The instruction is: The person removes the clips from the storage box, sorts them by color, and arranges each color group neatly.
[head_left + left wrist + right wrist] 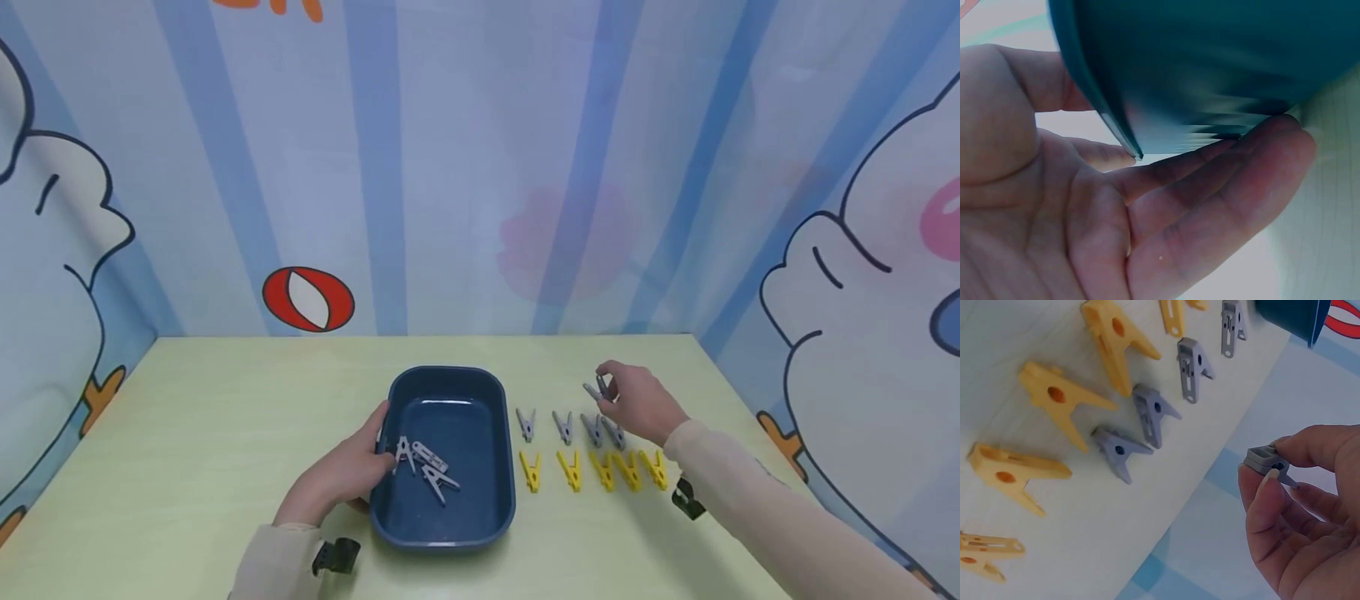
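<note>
A dark blue plastic tub stands on the table, with three pale grey clothespins lying loose inside near its left wall. My left hand grips the tub's left side, thumb over the rim. In the left wrist view the other fingers reach along and under the tub's outer wall. Above the back right of the table, my right hand pinches a grey clothespin between thumb and fingertips. Just below that hand runs a row of several grey clothespins, standing apart from the tub's right side.
A second row of several yellow clothespins lies nearer to me than the grey row. The pale yellow table ends at a printed blue-and-white striped backdrop, which also encloses both sides.
</note>
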